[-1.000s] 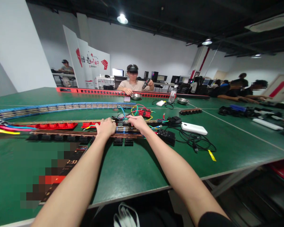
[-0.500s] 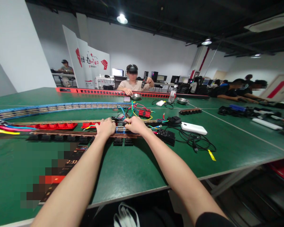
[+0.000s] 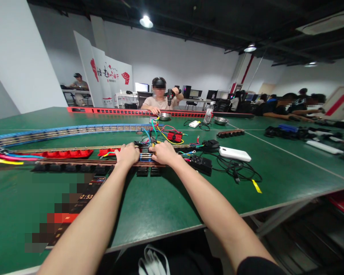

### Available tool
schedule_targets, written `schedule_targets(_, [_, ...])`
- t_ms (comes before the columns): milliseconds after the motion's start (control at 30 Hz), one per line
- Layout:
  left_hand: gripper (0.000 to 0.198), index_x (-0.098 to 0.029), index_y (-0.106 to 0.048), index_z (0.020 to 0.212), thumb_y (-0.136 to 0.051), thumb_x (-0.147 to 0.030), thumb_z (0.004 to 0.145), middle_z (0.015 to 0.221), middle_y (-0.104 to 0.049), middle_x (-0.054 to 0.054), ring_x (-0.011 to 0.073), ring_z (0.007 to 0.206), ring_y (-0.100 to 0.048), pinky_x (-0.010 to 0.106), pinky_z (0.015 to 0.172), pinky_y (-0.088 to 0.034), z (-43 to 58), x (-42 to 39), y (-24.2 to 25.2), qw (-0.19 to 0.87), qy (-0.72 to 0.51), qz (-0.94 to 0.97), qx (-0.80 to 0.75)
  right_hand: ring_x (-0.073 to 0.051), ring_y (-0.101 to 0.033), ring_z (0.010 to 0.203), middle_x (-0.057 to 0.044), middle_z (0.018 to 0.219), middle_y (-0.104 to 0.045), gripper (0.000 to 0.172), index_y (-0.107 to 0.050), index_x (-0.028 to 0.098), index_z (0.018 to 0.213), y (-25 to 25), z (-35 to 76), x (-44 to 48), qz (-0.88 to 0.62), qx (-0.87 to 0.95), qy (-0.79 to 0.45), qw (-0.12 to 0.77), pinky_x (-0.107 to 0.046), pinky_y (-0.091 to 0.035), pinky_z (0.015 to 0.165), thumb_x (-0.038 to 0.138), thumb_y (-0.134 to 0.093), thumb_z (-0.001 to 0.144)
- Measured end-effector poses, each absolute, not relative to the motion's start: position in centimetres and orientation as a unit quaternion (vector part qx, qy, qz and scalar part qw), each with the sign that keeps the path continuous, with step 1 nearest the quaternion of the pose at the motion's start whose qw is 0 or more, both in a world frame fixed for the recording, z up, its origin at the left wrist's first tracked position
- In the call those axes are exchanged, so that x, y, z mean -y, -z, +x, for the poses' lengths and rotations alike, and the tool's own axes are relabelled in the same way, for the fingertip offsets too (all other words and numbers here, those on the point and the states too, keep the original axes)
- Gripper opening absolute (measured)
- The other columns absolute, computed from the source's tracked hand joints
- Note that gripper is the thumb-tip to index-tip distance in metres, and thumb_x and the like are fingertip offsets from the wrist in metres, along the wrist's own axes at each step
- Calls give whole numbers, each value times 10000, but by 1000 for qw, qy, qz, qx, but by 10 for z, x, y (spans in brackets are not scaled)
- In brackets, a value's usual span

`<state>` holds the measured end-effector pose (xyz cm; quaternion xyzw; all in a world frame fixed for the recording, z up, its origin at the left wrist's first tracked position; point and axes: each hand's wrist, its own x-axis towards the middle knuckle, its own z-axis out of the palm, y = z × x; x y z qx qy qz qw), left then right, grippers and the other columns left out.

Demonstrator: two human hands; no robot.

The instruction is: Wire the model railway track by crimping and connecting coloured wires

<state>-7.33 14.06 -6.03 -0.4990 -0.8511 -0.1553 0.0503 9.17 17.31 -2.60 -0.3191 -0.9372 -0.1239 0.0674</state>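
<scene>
Both my arms reach far out over the green table (image 3: 160,206). My left hand (image 3: 128,153) is closed, knuckles up, pressing on the brown model rail track (image 3: 74,163). My right hand (image 3: 163,152) is closed too, pinching a bundle of coloured wires (image 3: 156,133) that rises from the track junction between my hands. A red terminal block (image 3: 174,136) lies just behind the wires. Red track pieces (image 3: 68,153) lie to the left.
A black adapter (image 3: 201,164), white power bank (image 3: 235,154) and tangled black cable (image 3: 237,172) lie right of my hands. A blue curved track (image 3: 60,131) runs behind. Opposite, a person holds a drill beside a metal bowl (image 3: 164,116). Other people sit at the far right.
My right hand has drawn left toward my left hand and closed on the wires, which now stand higher. The person opposite has raised the drill upright.
</scene>
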Motion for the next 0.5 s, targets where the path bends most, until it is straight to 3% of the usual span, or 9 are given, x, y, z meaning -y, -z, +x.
schedule_targets(267, [408, -128, -580, 1126, -292, -309, 900, 1254, -601, 206, 330, 1224, -502, 566, 974, -373, -71, -139, 59, 47, 160, -503, 848, -265, -642, 993, -106, 1030, -713, 364, -661, 265, 1188, 27, 93, -173, -330, 934, 109, 80, -359, -442, 850, 316, -478, 877])
schedule_targets(367, [415, -123, -573, 1144, -294, -312, 901, 1271, -589, 206, 328, 1247, -481, 566, 986, -364, -71, -139, 59, 45, 160, -502, 848, -252, -642, 985, -92, 1027, -703, 368, -639, 278, 1214, 30, 93, -171, -342, 927, 86, 124, -331, -452, 824, 325, -455, 898])
schedule_targets(500, [416, -121, -570, 1150, -292, -306, 901, 1281, -583, 200, 326, 1270, -456, 572, 994, -355, -72, -139, 60, 47, 159, -506, 847, -232, -642, 951, -86, 1107, -642, 420, -583, 323, 1278, 36, 92, -171, -396, 890, 39, 220, -323, -459, 801, 461, -342, 963])
